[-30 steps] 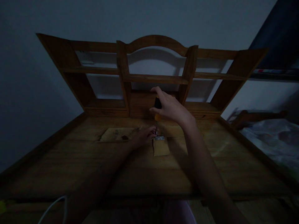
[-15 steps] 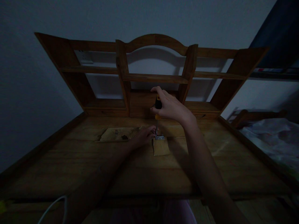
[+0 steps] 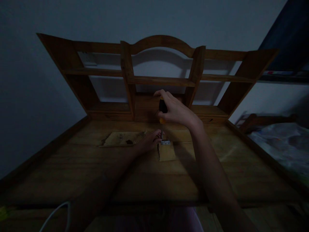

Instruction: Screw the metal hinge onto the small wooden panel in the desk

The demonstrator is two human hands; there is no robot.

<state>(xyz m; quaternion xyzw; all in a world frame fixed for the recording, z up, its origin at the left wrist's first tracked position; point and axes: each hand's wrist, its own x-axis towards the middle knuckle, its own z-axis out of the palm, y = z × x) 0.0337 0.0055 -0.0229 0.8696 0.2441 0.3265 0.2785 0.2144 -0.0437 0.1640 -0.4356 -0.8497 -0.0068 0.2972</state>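
Note:
A screwdriver (image 3: 163, 106) with a black and yellow handle stands nearly upright, and my right hand (image 3: 175, 108) is closed around its handle. Its thin shaft runs down to a small metal hinge (image 3: 165, 142). The hinge lies at the far edge of a small piece of cardboard or thin wood (image 3: 166, 152) on the desk. Beside the shaft and the hinge's left end is my left hand (image 3: 153, 139), its fingers curled together. Whatever those fingertips pinch is too dark and small to make out.
The wooden desktop (image 3: 96, 167) carries a torn, stained flat strip (image 3: 118, 138) left of my hands. Behind stands a wooden shelf unit (image 3: 160, 80) against the wall. A white cable (image 3: 55, 211) loops at lower left. Clear plastic sheeting (image 3: 280, 141) lies off to the right.
My right hand's fingers have shifted slightly on the screwdriver handle, and the handle has turned or tipped a little. My left hand and the hinge stay almost where they were.

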